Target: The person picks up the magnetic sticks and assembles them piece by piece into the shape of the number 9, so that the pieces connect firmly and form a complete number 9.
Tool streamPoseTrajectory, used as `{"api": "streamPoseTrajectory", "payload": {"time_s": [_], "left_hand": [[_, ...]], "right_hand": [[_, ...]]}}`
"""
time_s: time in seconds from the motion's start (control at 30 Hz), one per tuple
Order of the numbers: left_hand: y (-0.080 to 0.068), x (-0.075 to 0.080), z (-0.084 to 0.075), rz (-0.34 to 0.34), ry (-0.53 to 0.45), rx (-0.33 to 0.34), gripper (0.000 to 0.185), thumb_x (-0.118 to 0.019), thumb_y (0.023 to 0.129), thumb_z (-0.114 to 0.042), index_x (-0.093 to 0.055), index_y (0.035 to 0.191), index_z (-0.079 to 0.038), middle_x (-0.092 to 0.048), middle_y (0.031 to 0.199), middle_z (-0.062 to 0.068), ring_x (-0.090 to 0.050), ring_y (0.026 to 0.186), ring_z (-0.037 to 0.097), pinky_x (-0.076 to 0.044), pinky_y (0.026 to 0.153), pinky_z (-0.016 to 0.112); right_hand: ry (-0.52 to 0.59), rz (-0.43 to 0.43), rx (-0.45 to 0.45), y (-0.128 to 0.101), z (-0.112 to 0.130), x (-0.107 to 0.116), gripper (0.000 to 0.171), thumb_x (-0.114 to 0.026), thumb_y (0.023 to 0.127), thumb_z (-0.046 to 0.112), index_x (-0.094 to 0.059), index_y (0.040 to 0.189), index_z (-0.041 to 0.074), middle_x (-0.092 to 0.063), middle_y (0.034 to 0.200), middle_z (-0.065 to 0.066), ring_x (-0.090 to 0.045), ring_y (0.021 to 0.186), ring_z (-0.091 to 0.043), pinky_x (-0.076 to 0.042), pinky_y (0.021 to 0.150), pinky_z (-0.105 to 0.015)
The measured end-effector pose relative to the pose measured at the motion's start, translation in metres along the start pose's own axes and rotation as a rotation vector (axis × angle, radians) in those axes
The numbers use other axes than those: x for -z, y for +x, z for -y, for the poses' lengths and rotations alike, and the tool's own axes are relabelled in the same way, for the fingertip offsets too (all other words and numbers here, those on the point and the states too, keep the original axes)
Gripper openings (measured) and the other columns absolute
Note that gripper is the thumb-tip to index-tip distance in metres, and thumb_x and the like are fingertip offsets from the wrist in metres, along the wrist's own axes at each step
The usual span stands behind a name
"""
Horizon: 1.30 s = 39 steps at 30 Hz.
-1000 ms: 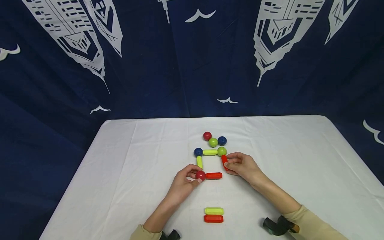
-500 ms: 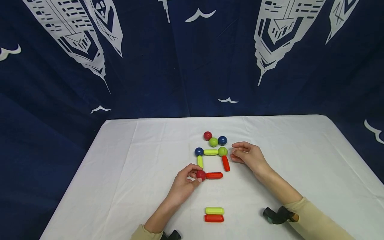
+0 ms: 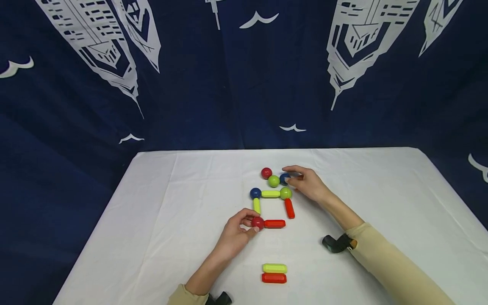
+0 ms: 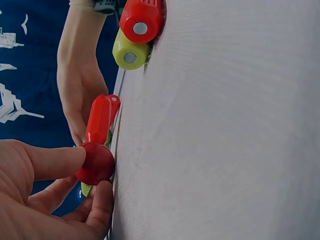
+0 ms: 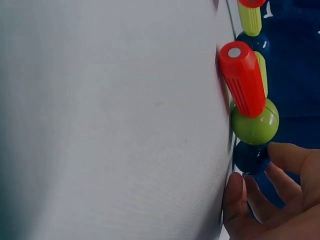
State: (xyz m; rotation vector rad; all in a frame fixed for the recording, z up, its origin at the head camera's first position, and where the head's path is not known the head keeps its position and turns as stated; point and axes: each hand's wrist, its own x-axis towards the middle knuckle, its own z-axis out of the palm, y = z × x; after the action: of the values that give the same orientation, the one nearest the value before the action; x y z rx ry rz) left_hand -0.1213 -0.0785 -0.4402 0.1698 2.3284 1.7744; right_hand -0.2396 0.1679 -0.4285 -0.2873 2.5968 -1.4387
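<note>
- Red plastic sat between my left thumb and forefinger: my left hand (image 3: 237, 231) pinched the red ball (image 3: 257, 222) at the near left corner of the frame, where the yellow-green stick (image 3: 257, 205) and the red stick (image 3: 275, 223) met it.
- My right hand (image 3: 308, 183) had its fingertips curled around the blue ball (image 3: 284, 178), which sat on the white tablecloth (image 3: 160, 220) just beside the loose green ball (image 3: 273, 181); a second red ball (image 3: 266, 173) lay next to that.
- I judged the blue ball's grip light. Round and smooth, it could have slipped and rolled off across the cloth.
- If these pieces were magnetic, as their metal end caps suggested, lifting the blue ball might have dragged the green one along.
- The other red stick (image 3: 289, 208) hung from the corner green ball (image 3: 285, 193) with its near end free, apart from the near red stick; a brush of my right wrist could have swung it askew.
- Easing off my left pinch risked the near corner shifting.
</note>
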Motion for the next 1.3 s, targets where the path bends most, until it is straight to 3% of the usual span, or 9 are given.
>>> {"api": "streamPoseTrajectory", "payload": {"time_s": [0.27, 0.6, 0.93, 1.1, 1.3], "left_hand": [[0.001, -0.002, -0.001, -0.001, 0.004, 0.009, 0.030, -0.068, 0.089, -0.002, -0.063, 0.118, -0.008, -0.059, 0.104, 0.004, -0.051, 0.097, 0.021, -0.045, 0.074, 0.028], [0.001, 0.000, 0.000, -0.010, 0.014, 0.000, 0.029, -0.068, 0.089, 0.000, -0.063, 0.116, -0.007, -0.060, 0.103, 0.005, -0.052, 0.096, 0.022, -0.045, 0.073, 0.026], [0.001, 0.000, 0.002, -0.006, -0.001, 0.007, 0.030, -0.068, 0.089, 0.000, -0.063, 0.117, -0.007, -0.060, 0.103, 0.005, -0.051, 0.096, 0.021, -0.045, 0.073, 0.027], [0.000, 0.000, 0.001, -0.005, -0.005, 0.010, 0.030, -0.068, 0.089, 0.000, -0.063, 0.118, -0.007, -0.059, 0.104, 0.005, -0.051, 0.096, 0.021, -0.045, 0.073, 0.027], [0.001, -0.001, 0.000, -0.006, 0.000, 0.019, 0.031, -0.068, 0.089, -0.001, -0.063, 0.118, -0.008, -0.059, 0.105, 0.004, -0.051, 0.097, 0.021, -0.045, 0.074, 0.028]], "right_hand": [[-0.029, -0.009, -0.048, -0.002, -0.001, 0.004, 0.036, -0.057, 0.098, 0.011, -0.054, 0.133, -0.001, -0.057, 0.126, -0.022, -0.057, 0.096, -0.029, -0.051, 0.077, -0.031], [-0.007, -0.050, 0.046, -0.052, -0.003, 0.008, 0.041, -0.058, 0.099, 0.008, -0.050, 0.138, 0.000, -0.056, 0.128, -0.022, -0.062, 0.094, -0.030, -0.055, 0.077, -0.035], [-0.033, 0.036, 0.037, -0.098, 0.000, 0.000, 0.039, -0.067, 0.093, 0.007, -0.059, 0.131, 0.008, -0.062, 0.118, -0.011, -0.064, 0.095, -0.025, -0.055, 0.078, -0.029], [-0.040, 0.078, 0.017, -0.107, 0.003, -0.008, 0.036, -0.073, 0.089, 0.011, -0.063, 0.124, 0.012, -0.065, 0.112, -0.004, -0.064, 0.090, -0.018, -0.054, 0.079, -0.027], [-0.042, 0.114, 0.062, -0.110, 0.005, -0.016, 0.036, -0.077, 0.085, 0.007, -0.064, 0.118, 0.012, -0.065, 0.108, -0.004, -0.064, 0.086, -0.016, -0.054, 0.075, -0.025]]}}
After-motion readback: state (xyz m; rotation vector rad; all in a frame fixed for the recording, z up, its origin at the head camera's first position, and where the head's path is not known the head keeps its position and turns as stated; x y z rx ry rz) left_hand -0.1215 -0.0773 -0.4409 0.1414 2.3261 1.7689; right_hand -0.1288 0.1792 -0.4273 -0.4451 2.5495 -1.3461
